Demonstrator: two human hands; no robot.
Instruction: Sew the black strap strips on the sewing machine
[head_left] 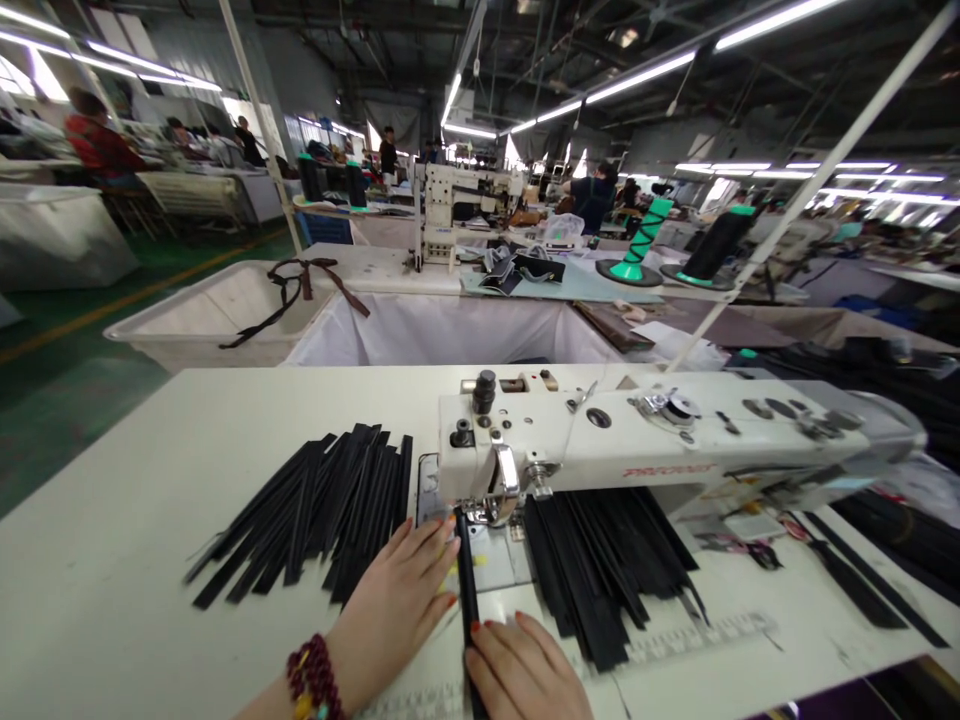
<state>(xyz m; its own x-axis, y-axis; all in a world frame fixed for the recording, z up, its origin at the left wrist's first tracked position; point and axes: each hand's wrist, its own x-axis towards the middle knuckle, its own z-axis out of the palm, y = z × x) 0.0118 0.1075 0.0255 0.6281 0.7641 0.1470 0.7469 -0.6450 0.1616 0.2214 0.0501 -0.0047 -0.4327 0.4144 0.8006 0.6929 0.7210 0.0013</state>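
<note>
A narrow black strip runs lengthwise from under the presser foot of a white sewing machine toward me. My left hand lies flat on the strip's left side, fingers stretched out, fingertips touching its edge close to the foot. Nearer to me, my right hand has its fingers bent over the strip and grips it; its thumb is hidden. Left of the machine head lies a fanned pile of black strips. Another pile of black strips lies beneath the machine arm.
A printed ruler scale runs along the table's front. Scissors and more black pieces lie at right. Behind the table stand a white cloth-lined bin, a second sewing machine and thread cones. People work farther back.
</note>
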